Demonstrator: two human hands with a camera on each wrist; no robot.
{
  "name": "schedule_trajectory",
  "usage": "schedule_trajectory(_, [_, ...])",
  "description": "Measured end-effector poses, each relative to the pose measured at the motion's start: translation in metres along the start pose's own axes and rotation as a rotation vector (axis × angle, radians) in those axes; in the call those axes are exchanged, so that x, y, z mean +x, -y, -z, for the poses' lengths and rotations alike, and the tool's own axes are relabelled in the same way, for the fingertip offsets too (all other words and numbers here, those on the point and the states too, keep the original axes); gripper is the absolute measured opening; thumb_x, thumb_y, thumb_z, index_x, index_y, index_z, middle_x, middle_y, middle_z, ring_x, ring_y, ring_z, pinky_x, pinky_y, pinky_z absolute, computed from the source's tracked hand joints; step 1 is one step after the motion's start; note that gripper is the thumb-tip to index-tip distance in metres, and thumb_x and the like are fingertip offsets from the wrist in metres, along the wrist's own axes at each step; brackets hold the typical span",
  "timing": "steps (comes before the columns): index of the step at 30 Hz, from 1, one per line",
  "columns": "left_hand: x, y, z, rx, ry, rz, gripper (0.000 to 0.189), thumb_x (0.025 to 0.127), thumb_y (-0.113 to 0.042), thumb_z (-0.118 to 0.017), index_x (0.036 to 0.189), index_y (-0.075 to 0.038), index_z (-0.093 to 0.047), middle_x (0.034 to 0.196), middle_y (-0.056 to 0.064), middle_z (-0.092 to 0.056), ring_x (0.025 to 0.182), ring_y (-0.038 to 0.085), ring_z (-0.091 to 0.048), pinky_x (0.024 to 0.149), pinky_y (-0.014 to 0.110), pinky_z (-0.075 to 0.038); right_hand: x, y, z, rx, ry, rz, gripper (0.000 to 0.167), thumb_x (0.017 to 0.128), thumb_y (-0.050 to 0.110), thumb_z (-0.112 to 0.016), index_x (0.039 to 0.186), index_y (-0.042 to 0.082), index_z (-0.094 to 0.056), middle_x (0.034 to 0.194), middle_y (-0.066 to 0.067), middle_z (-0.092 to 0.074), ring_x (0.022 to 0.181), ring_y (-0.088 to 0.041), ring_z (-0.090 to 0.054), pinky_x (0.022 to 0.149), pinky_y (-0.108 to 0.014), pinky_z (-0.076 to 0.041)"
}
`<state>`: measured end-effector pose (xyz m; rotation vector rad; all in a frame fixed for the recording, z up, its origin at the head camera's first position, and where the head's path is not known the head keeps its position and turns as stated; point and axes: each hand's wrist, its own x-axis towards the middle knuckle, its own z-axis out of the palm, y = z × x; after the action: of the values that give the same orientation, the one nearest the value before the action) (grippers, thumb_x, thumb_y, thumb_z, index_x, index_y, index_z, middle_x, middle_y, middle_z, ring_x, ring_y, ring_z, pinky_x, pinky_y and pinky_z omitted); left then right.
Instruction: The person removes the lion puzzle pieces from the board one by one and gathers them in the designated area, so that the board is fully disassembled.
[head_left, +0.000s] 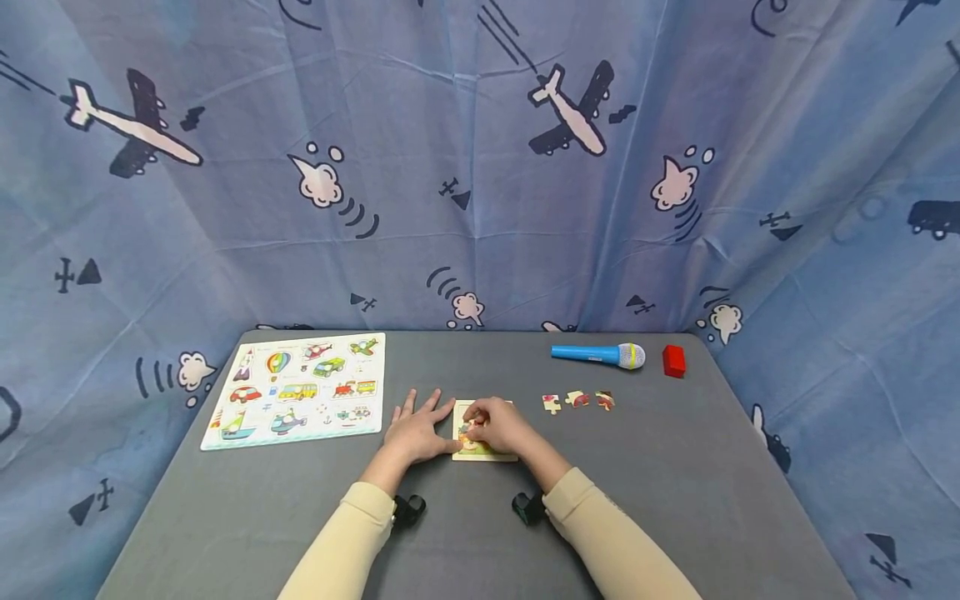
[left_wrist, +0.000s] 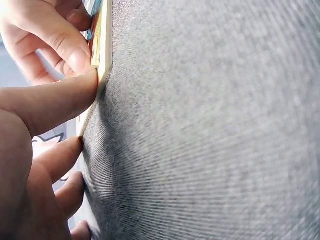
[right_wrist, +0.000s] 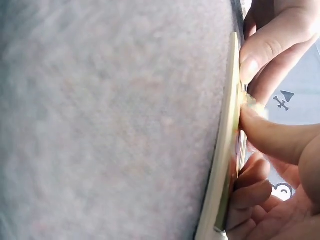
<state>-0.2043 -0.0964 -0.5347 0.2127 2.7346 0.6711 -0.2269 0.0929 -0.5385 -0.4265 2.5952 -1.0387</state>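
A small wooden jigsaw board (head_left: 486, 456) with a pale frame lies flat on the table. My left hand (head_left: 417, 432) rests with spread fingers at the board's left side, its thumb touching the frame edge, as the left wrist view of the thumb (left_wrist: 60, 102) confirms. Over the board, my right hand (head_left: 501, 427) has bent fingers and pinches a small puzzle piece (right_wrist: 256, 104), pale and blurred in the right wrist view. The fingers hide much of the picture. Right of the board lie three loose pieces, a pale one (head_left: 552, 404), a red one (head_left: 577, 399) and a brownish one (head_left: 604, 400).
At the left lies a large white picture board (head_left: 300, 421) with printed vehicles. A blue toy microphone (head_left: 592, 354) and a red block (head_left: 673, 362) are at the back right of the grey table (head_left: 675, 500). A patterned blue curtain (head_left: 405, 167) hangs behind.
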Motion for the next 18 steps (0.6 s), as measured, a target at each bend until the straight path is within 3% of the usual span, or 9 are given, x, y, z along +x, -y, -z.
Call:
schedule_trajectory(8, [-0.0001,-0.0004,-0.0004,0.007,0.01,0.01,0.084,0.082,-0.054,-0.077,0.155,-0.031,-0.043,0.168,0.0,-0.025,0.157,0.037,-0.002,0.124,0.061,-0.01,-0.0009,0.0007,0.0023,0.059,-0.011,-0.042,0.014,0.087,0.009,-0.079,0.092,0.015,-0.068,0.085,0.0,-0.061,0.075,-0.016,-0.053,0.068,-0.028,-0.042])
schedule_trajectory(18, [0.002,-0.0004,-0.0003,-0.002,0.015,0.015,0.084,0.082,-0.056,-0.077,0.155,-0.032,-0.042,0.168,0.0,-0.024,0.157,0.037,-0.001,0.124,0.062,-0.009,-0.0013,-0.0023,0.0095,0.235,-0.037,-0.072,0.012,0.088,0.009,-0.078,0.098,0.008,-0.072,0.083,-0.003,-0.072,0.071,-0.013,-0.063,0.059,-0.025,-0.05])
